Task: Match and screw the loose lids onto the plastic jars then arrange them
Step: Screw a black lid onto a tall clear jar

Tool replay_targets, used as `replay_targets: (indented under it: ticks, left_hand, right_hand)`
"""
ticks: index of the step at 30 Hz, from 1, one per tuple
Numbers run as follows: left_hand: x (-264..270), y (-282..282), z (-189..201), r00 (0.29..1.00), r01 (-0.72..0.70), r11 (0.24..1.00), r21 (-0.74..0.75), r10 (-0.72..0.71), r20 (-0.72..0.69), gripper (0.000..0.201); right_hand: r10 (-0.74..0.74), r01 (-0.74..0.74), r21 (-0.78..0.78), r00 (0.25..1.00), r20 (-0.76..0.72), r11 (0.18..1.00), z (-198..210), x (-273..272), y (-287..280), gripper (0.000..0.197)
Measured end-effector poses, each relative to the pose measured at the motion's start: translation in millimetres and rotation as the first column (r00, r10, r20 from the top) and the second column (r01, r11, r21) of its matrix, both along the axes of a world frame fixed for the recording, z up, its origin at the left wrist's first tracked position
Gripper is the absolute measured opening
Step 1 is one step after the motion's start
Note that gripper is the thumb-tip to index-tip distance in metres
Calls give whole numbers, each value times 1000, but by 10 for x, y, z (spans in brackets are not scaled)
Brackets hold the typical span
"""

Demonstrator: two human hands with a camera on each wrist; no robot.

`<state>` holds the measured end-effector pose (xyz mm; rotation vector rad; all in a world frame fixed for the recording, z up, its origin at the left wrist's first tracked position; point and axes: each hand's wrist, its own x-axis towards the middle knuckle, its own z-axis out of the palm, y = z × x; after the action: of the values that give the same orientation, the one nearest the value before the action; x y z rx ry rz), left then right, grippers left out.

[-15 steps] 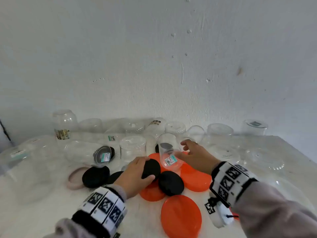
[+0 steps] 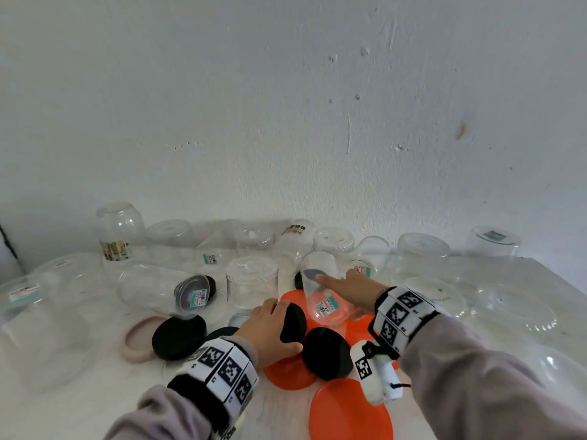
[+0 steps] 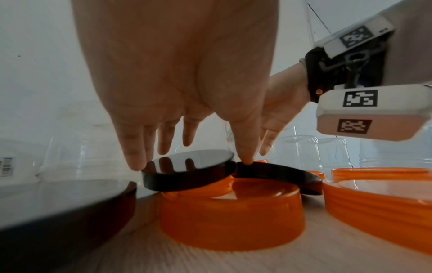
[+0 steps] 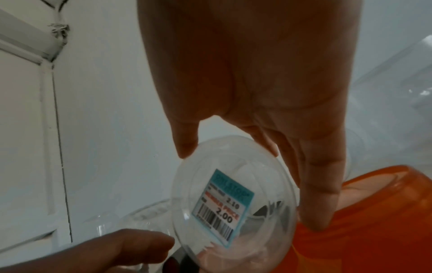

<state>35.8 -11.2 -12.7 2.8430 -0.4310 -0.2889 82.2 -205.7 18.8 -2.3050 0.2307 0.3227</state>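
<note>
My left hand (image 2: 273, 325) pinches a black lid (image 2: 293, 323) by its rim, tilted up off an orange lid (image 2: 287, 373). In the left wrist view the fingertips (image 3: 135, 164) and thumb clamp that black lid (image 3: 187, 170) from both sides. My right hand (image 2: 346, 285) holds a small clear jar (image 2: 322, 290), tipped with its price-stickered base towards me. The right wrist view shows the thumb and fingers (image 4: 313, 203) on either side of the jar (image 4: 233, 199). The jar's mouth points away from me and is hard to see.
Several clear jars (image 2: 422, 252) stand upside down along the wall (image 2: 286, 122). More black lids (image 2: 178, 338), (image 2: 327, 352), orange lids (image 2: 349, 411) and a pink lid (image 2: 136, 341) lie near my hands. A jar (image 2: 165, 290) lies on its side at left. The table edge (image 2: 562, 277) runs at right.
Both hands have drifted slightly right. The left hand still holds the black lid and the right hand still holds the clear jar.
</note>
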Motion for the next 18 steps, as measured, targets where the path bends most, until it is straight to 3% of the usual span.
replay_targets:
  ticks: [3, 7, 11, 16, 18]
  left_hand:
    - [12, 28, -12, 1000, -5, 1000, 6, 5, -11, 83]
    - [24, 51, -36, 1000, -10, 1000, 8, 10, -3, 83]
    - [33, 67, -33, 998, -57, 998, -30, 56, -26, 91]
    - [-6, 113, 33, 998, -57, 976, -212, 52, -29, 92]
    - [-30, 119, 88, 999, -38, 962, -269, 40, 3, 90]
  right_hand:
    - [-50, 53, 92, 998, -37, 994, -16, 36, -38, 86]
    - [-12, 36, 209, 993, -117, 977, 32, -27, -135, 64]
    - [-32, 94, 383, 985, -167, 919, 92, -226, -256, 42]
    - [21, 99, 542, 977, -211, 835, 135, -553, -409, 67]
    - [37, 90, 569, 978, -208, 817, 124, -672, -462, 66]
